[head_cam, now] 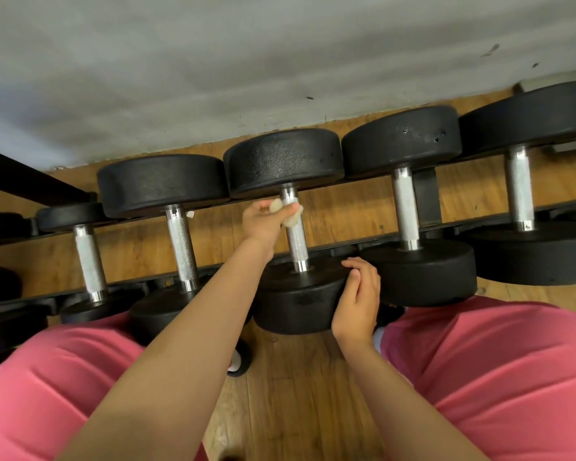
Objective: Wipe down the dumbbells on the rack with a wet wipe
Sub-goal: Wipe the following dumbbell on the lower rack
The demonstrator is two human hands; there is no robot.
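Several black dumbbells with knurled silver handles lie side by side on a low black rack (426,194). My left hand (263,222) grips a whitish wet wipe (290,221) wrapped round the upper part of the middle dumbbell's handle (296,242). My right hand (358,294) lies with straight fingers against the right side of that dumbbell's near head (293,301). Its far head (283,161) sits toward the wall.
Neighbouring dumbbells (409,207) (180,241) stand close on both sides. A grey wall (246,61) runs behind the rack. The floor (296,394) is wood. My knees in pink trousers (496,367) flank the rack front. A shoe (236,361) shows below.
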